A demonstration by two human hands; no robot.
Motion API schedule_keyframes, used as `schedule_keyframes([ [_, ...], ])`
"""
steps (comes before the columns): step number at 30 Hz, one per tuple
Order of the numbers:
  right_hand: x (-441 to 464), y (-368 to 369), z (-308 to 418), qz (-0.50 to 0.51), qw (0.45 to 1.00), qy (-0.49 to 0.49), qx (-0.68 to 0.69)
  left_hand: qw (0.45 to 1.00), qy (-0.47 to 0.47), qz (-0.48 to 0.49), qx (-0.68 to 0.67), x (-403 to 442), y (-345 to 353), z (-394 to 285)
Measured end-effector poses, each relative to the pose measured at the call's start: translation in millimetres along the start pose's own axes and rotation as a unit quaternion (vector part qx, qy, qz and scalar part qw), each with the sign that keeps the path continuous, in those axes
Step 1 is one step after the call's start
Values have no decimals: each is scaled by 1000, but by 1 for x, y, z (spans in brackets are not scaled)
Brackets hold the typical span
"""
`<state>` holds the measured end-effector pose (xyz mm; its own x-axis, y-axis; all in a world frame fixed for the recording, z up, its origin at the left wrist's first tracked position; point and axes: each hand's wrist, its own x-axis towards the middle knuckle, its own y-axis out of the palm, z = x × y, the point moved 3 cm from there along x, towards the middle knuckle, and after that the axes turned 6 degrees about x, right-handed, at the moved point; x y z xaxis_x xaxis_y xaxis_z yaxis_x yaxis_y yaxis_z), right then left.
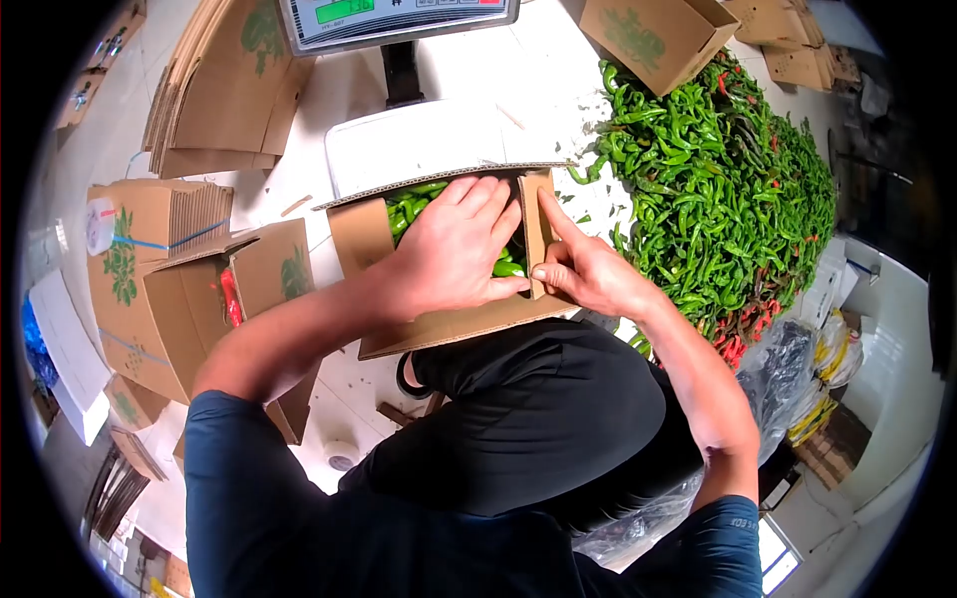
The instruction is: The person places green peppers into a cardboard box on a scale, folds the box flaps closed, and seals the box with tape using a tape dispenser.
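To my right, a broad heap of green peppers (718, 189) spreads out, flecked with red. Beyond me on the left stands a stack of brown cardboard (224, 95). The open carton (449, 331) sits right in front of me, overlapping the white scale platform (419, 140) in my view; I can't tell whether it rests there. My left hand (461, 241) lies unclenched inside, fingers stretched over the loose green peppers (407, 211). My right hand (596, 274) has thumb and index finger against the side flap (536, 224); whether they pinch it, I can't tell.
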<state>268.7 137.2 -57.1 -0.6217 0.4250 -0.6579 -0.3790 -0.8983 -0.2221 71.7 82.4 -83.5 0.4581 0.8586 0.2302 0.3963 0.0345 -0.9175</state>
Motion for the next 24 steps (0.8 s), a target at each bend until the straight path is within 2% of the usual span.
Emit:
schedule_keyframes([
  [2, 6, -7, 8, 11, 993, -32, -116, 1000, 12, 2, 15, 1, 0, 2],
  [6, 18, -14, 10, 30, 967, -74, -242, 1000, 13, 12, -24, 5, 6, 7],
  [7, 20, -12, 16, 43, 966, -54, -249, 998, 6, 33, -45, 5, 6, 8],
  [10, 22, -8, 16, 51, 974, -24, -218, 997, 14, -4, -82, 2, 0, 11],
  [12, 22, -5, 5, 36, 977, -54, -201, 980, 54, -123, -150, 1, -8, 13],
  [14, 22, 0, 5, 11, 972, -58, -228, 959, 130, -174, -180, -7, -13, 9],
  [17, 24, 4, 4, 6, 964, -45, -262, 965, 76, -191, -165, 1, -4, 5],
  [18, 26, 5, 5, 3, 962, -45, -268, 962, 75, -219, -143, 4, 1, 7],
  [20, 30, 8, 8, -2, 958, -47, -282, 971, 74, -195, -114, 0, 13, 10],
  [23, 29, 10, 11, 1, 953, -43, -300, 957, 118, -206, -167, -3, -5, 2],
  [24, 28, 10, 11, -2, 953, -42, -300, 960, 99, -206, -160, -5, -15, 1],
])
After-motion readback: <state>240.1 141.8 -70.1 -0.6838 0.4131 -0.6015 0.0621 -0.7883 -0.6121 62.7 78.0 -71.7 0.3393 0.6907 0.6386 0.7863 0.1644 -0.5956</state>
